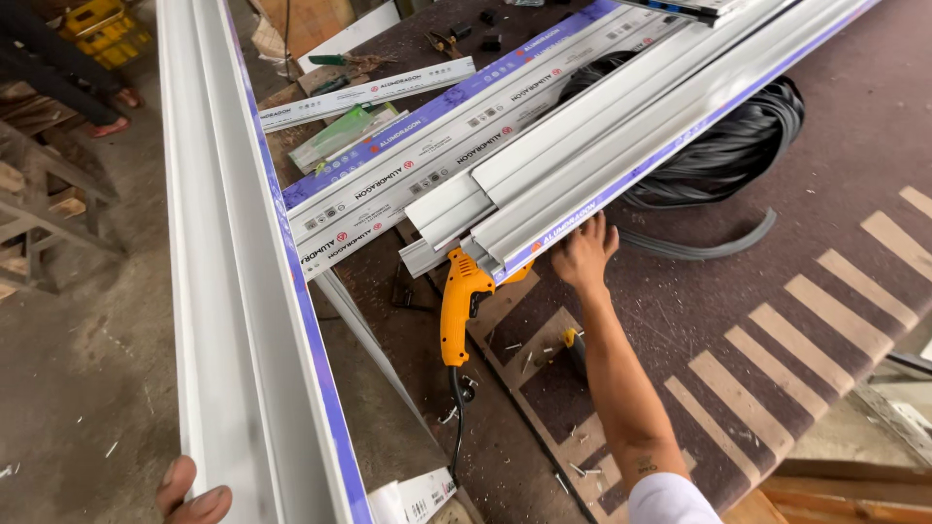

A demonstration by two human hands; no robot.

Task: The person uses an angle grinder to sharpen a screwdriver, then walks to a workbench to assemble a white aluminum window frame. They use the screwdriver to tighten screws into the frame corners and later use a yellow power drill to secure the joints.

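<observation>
The left hand (191, 497) grips the long white profile (228, 291), stiff, probably light and slick, while the right hand (583, 254) rests open-fingered against stacked profiles (621, 126) right of it

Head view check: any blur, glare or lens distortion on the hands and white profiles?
Head view: even daylight, soft shadows; right hand sharp at the stacked white profiles; left hand cropped by the bottom edge; long white profile bright, mildly glary, with wide-angle stretch.

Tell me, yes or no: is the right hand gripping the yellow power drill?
No. The right hand presses against the end of the white aluminium profiles, while the yellow power drill lies untouched beside it.
</observation>
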